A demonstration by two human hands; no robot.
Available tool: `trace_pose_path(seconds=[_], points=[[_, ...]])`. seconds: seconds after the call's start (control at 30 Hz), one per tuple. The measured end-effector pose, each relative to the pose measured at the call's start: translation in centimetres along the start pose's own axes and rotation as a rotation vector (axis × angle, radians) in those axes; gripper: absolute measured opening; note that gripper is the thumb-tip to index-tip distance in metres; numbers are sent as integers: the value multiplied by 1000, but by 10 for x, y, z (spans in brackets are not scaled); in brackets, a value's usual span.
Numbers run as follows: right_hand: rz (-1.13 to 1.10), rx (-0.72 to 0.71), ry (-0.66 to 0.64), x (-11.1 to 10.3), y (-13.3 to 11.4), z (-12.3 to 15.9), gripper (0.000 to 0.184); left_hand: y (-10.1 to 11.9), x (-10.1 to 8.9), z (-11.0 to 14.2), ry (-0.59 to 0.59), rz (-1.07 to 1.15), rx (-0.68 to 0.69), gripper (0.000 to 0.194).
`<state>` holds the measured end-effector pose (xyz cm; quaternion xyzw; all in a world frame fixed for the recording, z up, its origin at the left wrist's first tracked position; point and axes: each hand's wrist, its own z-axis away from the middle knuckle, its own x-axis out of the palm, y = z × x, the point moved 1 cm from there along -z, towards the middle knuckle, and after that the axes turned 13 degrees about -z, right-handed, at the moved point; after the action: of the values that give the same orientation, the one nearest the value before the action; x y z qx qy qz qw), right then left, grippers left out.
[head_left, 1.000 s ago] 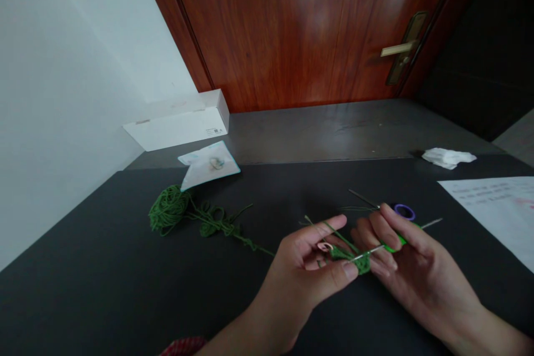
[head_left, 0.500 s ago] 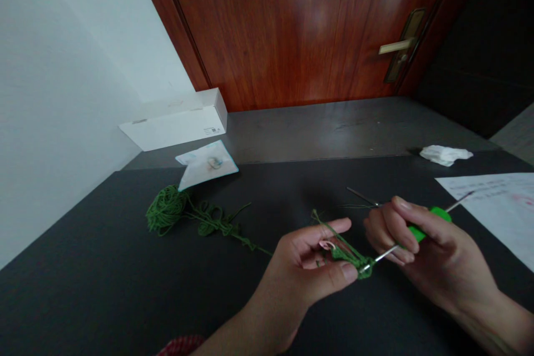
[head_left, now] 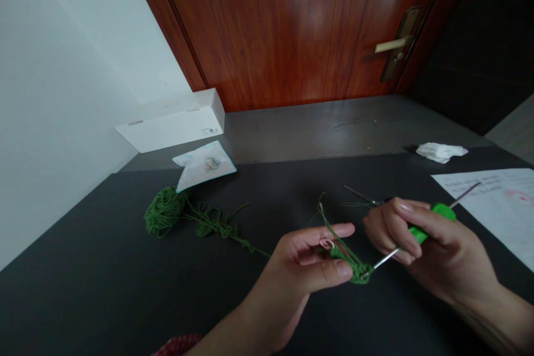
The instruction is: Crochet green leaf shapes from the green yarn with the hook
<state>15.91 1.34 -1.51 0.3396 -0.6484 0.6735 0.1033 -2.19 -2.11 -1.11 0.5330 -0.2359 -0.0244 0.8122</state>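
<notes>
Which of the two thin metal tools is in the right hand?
The green-handled crochet hook, held in the right hand, its tip at the green crochet piece. The other metal shaft lies on the dark tabletop behind that hand, untouched.

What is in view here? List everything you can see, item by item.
black mat: 1, black, foreground
grey ledge: 1, grey, beyond mat
door: 1, reddish-brown, far end
door handle: 1, brass, on door's right
wall: 1, white, left
box: 1, white, on ledge by wall
packet: 1, white and pale blue, at mat's far edge
tissue: 1, white, on ledge, right
paper: 1, white, printed, on mat, right
yarn ball: 1, green, on mat, left
metal needle: 1, silver, on mat, centre-right
crochet hook: 1, green and silver, above mat
crochet piece: 1, green, above mat
sleeve: 1, red, bottom edge
left hand: 1, pinching crochet piece
right hand: 1, gripping crochet hook
</notes>
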Motion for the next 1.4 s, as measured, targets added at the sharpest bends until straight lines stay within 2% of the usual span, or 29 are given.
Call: trace_pose_path(seconds=[0.43,0.83,1.03,1.4], points=[[4,5,-29,7,-3,0,51,-2,-2,2,-128,60,31,44],[4,5,-22,7,-3,3,50,0,-5,4,-148,-57,51,45],[1,-38,-6,7,-3,3,49,-1,-7,2,-83,-128,70,47],[108,-241,44,2,-2,11,49,3,-4,3,54,-224,126,47]])
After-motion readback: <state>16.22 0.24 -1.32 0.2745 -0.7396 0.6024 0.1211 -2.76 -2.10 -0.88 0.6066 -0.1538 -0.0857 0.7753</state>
